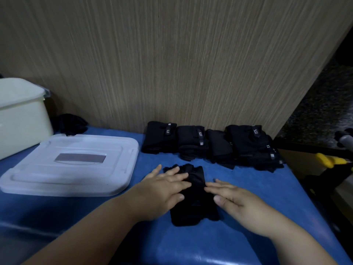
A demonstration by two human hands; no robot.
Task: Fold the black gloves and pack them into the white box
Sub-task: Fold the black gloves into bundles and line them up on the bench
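A black glove (193, 199) lies flat on the blue table (238, 188) in front of me. My left hand (164, 190) presses on its left side with straight fingers. My right hand (235, 199) lies flat against its right side, fingers pointing left. Behind it, along the wooden wall, sits a row of folded black gloves (210, 144) with small labels. The white box (21, 115) stands at the far left, and its translucent lid (72, 165) lies flat on the table beside it.
A loose dark bundle of fabric (69, 124) sits behind the lid next to the box. The table's right edge drops off near a yellow-handled object (328, 161) and dark equipment. A wooden panel (172, 64) closes the back.
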